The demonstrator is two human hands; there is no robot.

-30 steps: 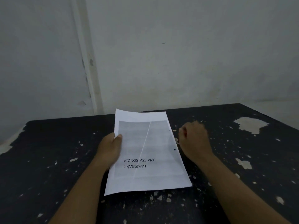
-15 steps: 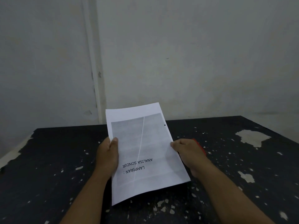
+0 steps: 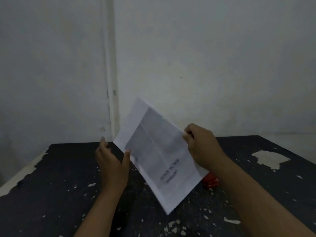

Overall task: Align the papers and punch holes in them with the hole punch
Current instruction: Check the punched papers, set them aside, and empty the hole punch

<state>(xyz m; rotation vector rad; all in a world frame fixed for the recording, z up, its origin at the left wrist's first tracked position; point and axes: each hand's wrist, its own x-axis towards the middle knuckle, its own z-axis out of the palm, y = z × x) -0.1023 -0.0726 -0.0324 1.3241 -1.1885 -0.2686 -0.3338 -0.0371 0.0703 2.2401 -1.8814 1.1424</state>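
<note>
Fingers of the right hand (image 3: 201, 146) are pinching the upper right edge of the papers (image 3: 159, 156), thumb and fingertips closed on the sheets, while the left hand (image 3: 111, 159) is spreading flat and wide against the opposite long edge, its thumb touching the margin and gripping nothing. The papers are hanging tilted in the air above the table (image 3: 68, 177), turned on a diagonal so that one corner is pointing down toward the dark top and another up toward the wall (image 3: 205, 65); motion blur is smearing the print.

By my judgement this is a thin, light bundle: limp, bowing slightly along its length, liable to fan out or slide sheet over sheet if held at one point only. Taking it by both long edges, palms flat, and tapping a short edge on the table looks the surest way of squaring it. The edges are crisp and could crease under a hard pinch.

Just beyond the papers' lower right edge, something glossy and red (image 3: 210, 181) is lying on the table, partly hidden by the sheets; it may be the hole punch, but I cannot tell.

Under the papers the table is matt black, its coating flaking off in pale chips and one large bare patch (image 3: 270, 159) well to the right of the papers. Behind the papers the wall is dull, scuffed white.
</note>
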